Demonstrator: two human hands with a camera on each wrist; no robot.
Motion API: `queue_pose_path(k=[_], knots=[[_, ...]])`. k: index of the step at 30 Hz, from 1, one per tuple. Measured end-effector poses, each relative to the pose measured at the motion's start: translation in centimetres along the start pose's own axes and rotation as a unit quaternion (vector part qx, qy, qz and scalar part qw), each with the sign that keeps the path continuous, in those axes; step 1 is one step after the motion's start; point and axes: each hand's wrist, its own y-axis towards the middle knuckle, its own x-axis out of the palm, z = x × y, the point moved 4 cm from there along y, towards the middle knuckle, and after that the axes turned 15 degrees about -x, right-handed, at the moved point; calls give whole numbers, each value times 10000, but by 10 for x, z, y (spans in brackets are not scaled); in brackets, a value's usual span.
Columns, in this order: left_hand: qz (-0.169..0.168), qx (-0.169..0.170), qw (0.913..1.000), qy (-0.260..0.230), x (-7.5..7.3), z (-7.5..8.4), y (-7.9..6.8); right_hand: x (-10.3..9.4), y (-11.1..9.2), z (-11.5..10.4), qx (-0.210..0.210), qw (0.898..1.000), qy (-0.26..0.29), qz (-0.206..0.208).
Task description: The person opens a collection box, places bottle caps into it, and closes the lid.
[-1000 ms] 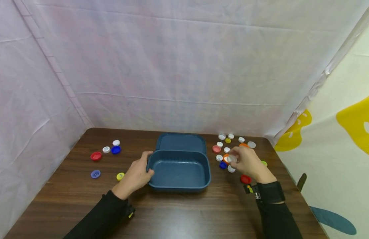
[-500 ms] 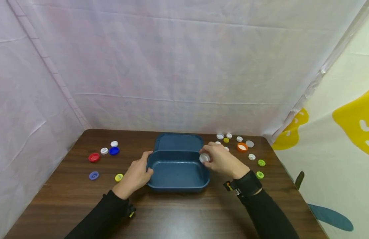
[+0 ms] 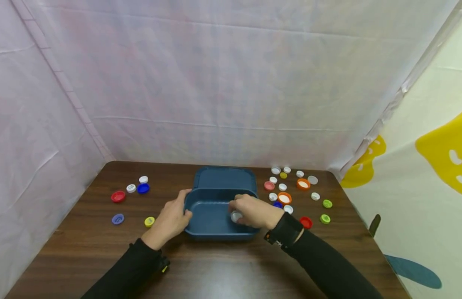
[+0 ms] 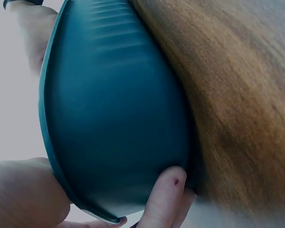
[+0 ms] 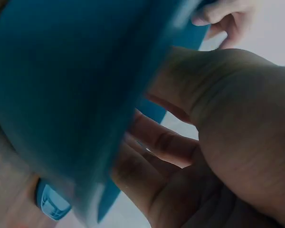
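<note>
A dark blue plastic box sits mid-table, its lid lying behind it. My left hand grips the box's left end, thumb over the near left rim. In the left wrist view, a finger lies along the box's outer wall. My right hand reaches over the right rim and pinches a translucent whitish bottle cap low inside the box. The right wrist view shows its fingers dipping behind the rim, tips hidden. Near my left hand lies a yellow cap.
Several bottle caps lie right of the box, among them a red cap, an orange cap and a green cap. On the left are more, including another red cap and a blue cap. A white curtain hangs behind the table.
My right hand has carried the whitish cap leftward from the right-hand group, over the box's right rim and down into the box. My left hand has kept its grip on the box.
</note>
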Motion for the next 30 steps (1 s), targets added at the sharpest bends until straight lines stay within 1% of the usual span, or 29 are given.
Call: queue_pose_path(k=[3, 6, 12, 18, 23, 30], knots=[[63, 79, 9999, 35, 0, -1, 0, 4, 1, 1, 48, 9999, 117, -98], [139, 163, 9997, 74, 0, -2, -1, 7, 0, 1, 121, 9997, 192, -106], [188, 170, 9997, -7, 1, -1, -1, 6, -4, 2, 243, 9992, 302, 136], [263, 214, 9994, 37, 0, 0, 0, -4, -10, 7, 216, 9972, 313, 644], [242, 172, 9996, 26, 1, -1, 0, -12, -20, 15, 358, 9903, 410, 1278], [249, 179, 9995, -4, 1, -2, 1, -23, -41, 33, 632, 9762, -84, 2074]])
